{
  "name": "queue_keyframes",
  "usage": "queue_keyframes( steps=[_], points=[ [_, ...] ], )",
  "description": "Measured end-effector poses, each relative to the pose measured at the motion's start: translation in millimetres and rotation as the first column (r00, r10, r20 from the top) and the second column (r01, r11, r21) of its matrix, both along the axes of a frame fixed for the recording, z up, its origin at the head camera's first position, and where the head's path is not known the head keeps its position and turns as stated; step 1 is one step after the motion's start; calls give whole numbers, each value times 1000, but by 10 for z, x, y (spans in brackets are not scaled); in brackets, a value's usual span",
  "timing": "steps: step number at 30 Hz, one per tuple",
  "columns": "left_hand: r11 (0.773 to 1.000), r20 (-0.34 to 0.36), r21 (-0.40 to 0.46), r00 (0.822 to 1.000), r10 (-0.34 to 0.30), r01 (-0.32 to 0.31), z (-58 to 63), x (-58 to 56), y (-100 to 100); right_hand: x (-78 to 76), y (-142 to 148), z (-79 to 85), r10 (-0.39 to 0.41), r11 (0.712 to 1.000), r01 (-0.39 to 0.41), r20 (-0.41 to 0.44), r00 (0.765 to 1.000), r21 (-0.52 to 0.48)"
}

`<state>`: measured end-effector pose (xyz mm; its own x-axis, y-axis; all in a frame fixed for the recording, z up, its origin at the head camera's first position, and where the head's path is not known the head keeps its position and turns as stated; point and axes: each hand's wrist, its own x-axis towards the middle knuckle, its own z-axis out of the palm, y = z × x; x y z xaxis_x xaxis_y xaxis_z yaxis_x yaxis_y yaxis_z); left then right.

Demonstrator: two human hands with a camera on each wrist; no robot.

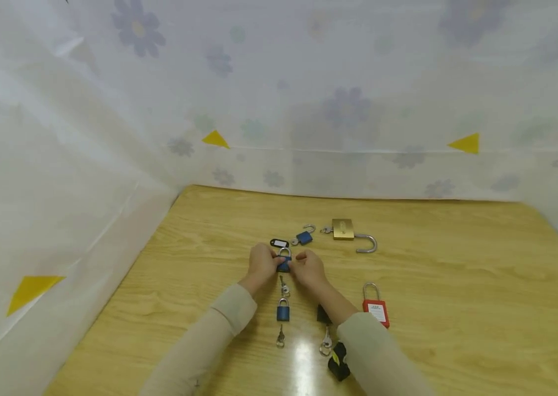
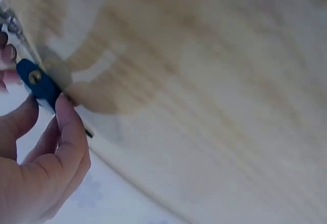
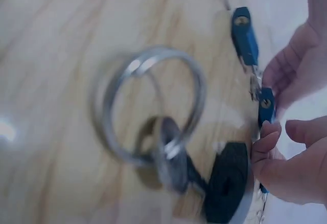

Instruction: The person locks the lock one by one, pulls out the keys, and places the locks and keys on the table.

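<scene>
My left hand pinches a blue padlock between thumb and fingertips. Its shackle points toward the back wall and looks closed. The keyhole end of this padlock faces the left wrist camera. At the lock's other side is my right hand, with bent fingers whose tips touch its edge; whether they pinch it is unclear. Just in front lies a bunch of keys. A second blue padlock stands in line nearer me, with its keys below. A black oval key tag lies just behind.
Behind lie a small blue open padlock with a key and a brass open padlock. A red padlock, a black padlock with a keyed ring, and a black-and-yellow object sit around my right forearm, which partly covers some.
</scene>
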<state>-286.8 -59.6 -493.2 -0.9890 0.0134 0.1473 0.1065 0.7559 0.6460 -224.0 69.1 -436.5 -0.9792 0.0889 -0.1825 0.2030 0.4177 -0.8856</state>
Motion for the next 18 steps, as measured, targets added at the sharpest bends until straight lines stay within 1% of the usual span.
queue_keyframes(
  steps=[1,2,3,4,5,6,7,8,9,10,11,12,13,14,15,16,18],
  points=[
    [999,21,-35,1000,-9,10,-127,-116,-25,-6,25,1,-37,996,39,29,999,-75],
    [998,-14,-63,999,-30,29,-270,-232,-64,-21,65,-16,-64,982,71,45,997,-173],
    [995,-48,-97,998,-34,29,-331,-308,-82,-28,94,-5,-97,961,113,78,992,-254],
    [993,-22,-117,999,-26,24,-346,-378,-78,-39,122,10,-128,933,155,102,987,-325],
    [989,11,-145,1000,-12,13,-210,-362,-69,-49,151,30,-157,899,195,128,979,-392],
    [988,46,-157,999,-2,9,-27,-315,-48,-59,178,60,-186,860,237,155,970,-451],
    [988,68,-154,998,-4,15,181,-248,-20,-70,204,92,-215,823,271,168,962,-499],
    [988,52,-156,999,-10,18,358,-193,15,-77,226,132,-224,788,286,180,958,-545],
    [987,103,-157,995,-5,21,573,-128,70,-80,231,188,-237,762,311,202,950,-568],
    [989,142,-139,990,-23,43,752,-67,111,-83,243,235,-242,730,319,207,948,-605],
    [990,138,-121,989,-56,73,850,-46,145,-85,253,277,-243,700,322,212,947,-637],
    [989,154,-102,984,-91,108,907,-46,184,-86,257,317,-237,668,324,221,946,-670],
    [986,171,-86,977,-128,144,922,-71,216,-85,258,352,-221,638,318,229,948,-701],
    [980,176,-88,971,-160,177,891,-118,249,-87,256,375,-203,610,315,240,949,-727],
    [975,189,-81,963,-191,209,849,-169,272,-97,251,386,-197,582,318,250,948,-748],
    [965,153,-80,960,-236,250,734,-264,281,-105,242,401,-194,555,328,265,945,-764],
    [952,193,-96,944,-269,291,633,-373,332,-151,235,377,-186,539,339,284,941,-771]
  ],
)
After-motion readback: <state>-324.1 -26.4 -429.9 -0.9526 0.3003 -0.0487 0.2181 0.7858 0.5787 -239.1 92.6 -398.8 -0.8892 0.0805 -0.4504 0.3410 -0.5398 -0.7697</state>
